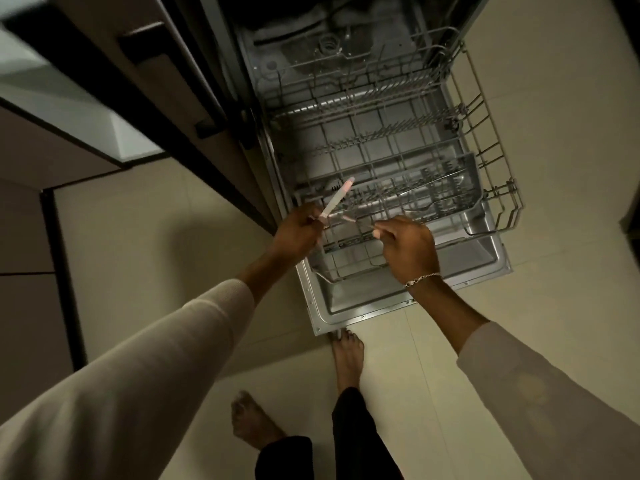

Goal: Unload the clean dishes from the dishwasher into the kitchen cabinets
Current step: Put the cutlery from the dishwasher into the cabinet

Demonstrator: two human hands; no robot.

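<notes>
The dishwasher stands open with its door folded down and the lower wire rack pulled out over it. A grey cutlery tray lies across the rack with a few pieces of cutlery in it. My left hand grips pale pink-handled utensils, one pointing up and to the right. My right hand pinches another thin pink-handled utensil just above the front of the rack. What kind of utensils they are cannot be made out.
Dark cabinet fronts with handles run along the left of the dishwasher. A pale countertop corner juts out at the left. My bare feet stand on the light tiled floor right at the door's front edge.
</notes>
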